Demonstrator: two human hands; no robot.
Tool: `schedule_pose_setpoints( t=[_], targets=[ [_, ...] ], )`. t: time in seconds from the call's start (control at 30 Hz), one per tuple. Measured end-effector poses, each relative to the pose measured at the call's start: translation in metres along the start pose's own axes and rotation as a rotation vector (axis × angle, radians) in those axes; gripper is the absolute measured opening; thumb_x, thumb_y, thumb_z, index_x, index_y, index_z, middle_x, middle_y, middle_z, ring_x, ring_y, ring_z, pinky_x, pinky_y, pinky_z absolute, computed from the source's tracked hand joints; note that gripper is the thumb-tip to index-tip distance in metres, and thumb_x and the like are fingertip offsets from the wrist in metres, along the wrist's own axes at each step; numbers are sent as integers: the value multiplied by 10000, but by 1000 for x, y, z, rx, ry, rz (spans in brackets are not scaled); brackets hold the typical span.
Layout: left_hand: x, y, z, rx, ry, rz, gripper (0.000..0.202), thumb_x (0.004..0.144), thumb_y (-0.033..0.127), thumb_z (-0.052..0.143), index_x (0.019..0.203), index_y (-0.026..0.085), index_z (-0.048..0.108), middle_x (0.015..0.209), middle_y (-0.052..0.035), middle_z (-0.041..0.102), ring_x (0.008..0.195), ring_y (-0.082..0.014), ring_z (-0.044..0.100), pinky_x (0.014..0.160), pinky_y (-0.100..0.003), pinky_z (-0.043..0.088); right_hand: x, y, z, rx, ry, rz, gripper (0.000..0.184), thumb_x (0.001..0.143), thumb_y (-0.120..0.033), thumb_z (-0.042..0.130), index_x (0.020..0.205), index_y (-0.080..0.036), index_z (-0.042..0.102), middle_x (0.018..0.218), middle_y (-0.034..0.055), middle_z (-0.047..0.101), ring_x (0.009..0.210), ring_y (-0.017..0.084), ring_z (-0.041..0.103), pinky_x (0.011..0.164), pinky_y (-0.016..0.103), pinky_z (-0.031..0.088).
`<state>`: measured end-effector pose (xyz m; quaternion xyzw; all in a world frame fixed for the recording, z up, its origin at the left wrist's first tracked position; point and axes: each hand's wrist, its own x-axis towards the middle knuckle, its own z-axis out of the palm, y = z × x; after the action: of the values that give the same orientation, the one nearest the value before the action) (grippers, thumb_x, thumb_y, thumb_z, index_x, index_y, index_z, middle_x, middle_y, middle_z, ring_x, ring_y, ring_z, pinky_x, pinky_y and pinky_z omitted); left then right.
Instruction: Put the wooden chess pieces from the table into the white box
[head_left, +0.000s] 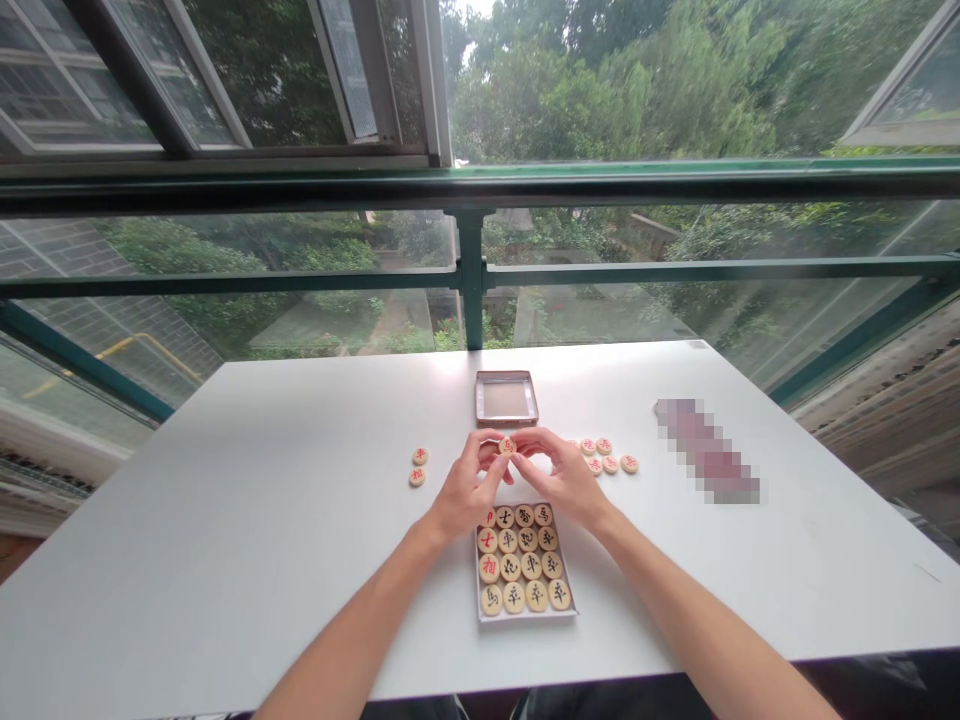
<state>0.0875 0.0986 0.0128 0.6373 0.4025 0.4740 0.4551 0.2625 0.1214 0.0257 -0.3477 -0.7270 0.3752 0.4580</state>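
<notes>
Between the fingertips of my two hands is a round wooden Chinese chess piece (508,447) with a red character, its face tilted up toward me. My left hand (466,490) pinches its left side. My right hand (564,478) grips it from the right with thumb and fingers. Just below the hands lies a shallow white box (529,619) with rows of chess pieces, mostly black-lettered, with a few red ones in the left column. My left hand partly covers its top left piece.
Two red-lettered pieces (418,467) lie left of my hands. Several more red pieces (611,464) lie to the right, some hidden by my right hand. A shallow box lid (508,398) is behind my hands. A blurred reddish object (709,450) rests at the right of the white table (262,520).
</notes>
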Motion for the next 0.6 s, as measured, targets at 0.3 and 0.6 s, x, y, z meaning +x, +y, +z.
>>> schedule_pose_setpoints(
  t=[0.3,0.6],
  targets=[
    [-1,5,-3,22,-33,-7,254,1017,378,465,1216,225,432,983,-55,697,809,-151,642,795,-306,495,-2,5,-2,-13,-30,-11,285,925,-299,642,1205,-250,655,1105,56,724,963,210,691,918,409,566],
    [-2,6,-4,52,-28,-13,267,1006,387,474,1224,236,444,970,-46,698,794,-158,664,772,-305,506,-1,3,-2,45,-22,11,254,922,-305,654,1170,-247,658,1083,59,720,957,210,690,907,404,567]
  ],
)
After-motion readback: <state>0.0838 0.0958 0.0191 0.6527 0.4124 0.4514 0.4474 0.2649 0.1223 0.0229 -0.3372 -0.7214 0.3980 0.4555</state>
